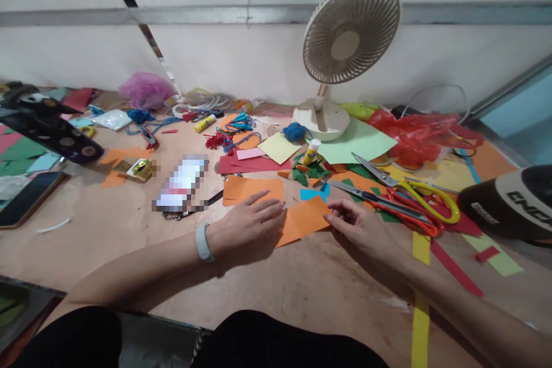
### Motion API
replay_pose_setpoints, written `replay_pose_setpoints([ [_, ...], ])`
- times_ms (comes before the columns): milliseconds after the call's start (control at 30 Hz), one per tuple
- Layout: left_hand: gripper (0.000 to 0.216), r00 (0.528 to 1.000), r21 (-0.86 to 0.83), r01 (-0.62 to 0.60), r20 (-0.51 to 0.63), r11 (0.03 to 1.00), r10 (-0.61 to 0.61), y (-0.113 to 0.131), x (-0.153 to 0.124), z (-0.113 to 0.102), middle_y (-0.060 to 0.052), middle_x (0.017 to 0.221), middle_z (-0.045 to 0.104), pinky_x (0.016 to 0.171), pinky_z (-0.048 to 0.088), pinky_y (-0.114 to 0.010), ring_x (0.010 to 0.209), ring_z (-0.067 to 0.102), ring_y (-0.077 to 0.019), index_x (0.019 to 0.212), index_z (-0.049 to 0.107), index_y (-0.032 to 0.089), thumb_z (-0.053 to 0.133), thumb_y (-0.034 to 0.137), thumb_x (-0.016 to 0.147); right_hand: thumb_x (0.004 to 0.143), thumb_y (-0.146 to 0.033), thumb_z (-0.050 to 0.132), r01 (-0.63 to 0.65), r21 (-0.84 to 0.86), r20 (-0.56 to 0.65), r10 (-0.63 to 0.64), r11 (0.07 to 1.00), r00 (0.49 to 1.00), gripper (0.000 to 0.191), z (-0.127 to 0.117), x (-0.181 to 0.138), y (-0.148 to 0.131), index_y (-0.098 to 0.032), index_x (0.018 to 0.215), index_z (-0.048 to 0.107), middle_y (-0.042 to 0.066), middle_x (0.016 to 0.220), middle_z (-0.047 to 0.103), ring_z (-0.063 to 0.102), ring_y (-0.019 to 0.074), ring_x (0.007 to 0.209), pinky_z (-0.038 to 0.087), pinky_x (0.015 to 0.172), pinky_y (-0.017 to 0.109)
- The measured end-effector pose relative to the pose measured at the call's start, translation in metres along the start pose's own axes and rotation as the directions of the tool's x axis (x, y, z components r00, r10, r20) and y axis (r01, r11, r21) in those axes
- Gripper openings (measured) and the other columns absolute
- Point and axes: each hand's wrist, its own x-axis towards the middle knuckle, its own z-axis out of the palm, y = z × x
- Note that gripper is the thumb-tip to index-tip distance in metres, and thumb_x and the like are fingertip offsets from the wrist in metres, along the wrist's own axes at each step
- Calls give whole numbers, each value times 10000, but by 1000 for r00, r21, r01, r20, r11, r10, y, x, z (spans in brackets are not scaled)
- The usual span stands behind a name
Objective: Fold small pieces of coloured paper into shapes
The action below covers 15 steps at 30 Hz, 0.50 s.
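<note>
One orange ppr (308,219), long axis angled away twd R hand (360,229).

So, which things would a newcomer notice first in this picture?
Probably the pale fan, standing at the back of the table. Then the bright orange paper between the left hand and the right hand, which pinches its edge. Right of the paper, yellow-handled scissors also stand out.

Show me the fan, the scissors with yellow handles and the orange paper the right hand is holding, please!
Fan (345,46): head view, on the round middle of its front.
Scissors (406,186): head view, on the yellow handle near the blades.
Orange paper (308,219): head view, on its upper face.
</note>
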Motion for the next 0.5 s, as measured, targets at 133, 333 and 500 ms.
replay_pose_setpoints([
  [133,327,999,-45,-32,-30,998,31,4,-2,11,-94,1294,662,1100,457,-408,1193,627,-219,1227,607,135,451,303,995,914,-433,584,76,-92,-16,-77,993,997,247,3,-10,1,-210,981,666,43,798,665,621,195,691,528,601,330],
  [333,298,993,-49,-105,-57,993,102,2,1,16,-113,1275,675,1051,510,-407,1156,653,-233,1172,625,99,450,273,1006,941,-326,572,306,-260,-15,-321,916,947,224,9,-6,7,-218,1115,662,91,1040,701,674,229,866,581,736,383],
  [500,315,997,-56,-80,-28,995,78,0,1,14,-144,1313,644,1049,513,-435,1212,623,-269,1187,619,99,464,304,1006,946,-150,569,609,-355,49,-636,710,770,260,11,-3,15,-232,1169,672,89,1091,696,663,221,1016,575,852,386],
])
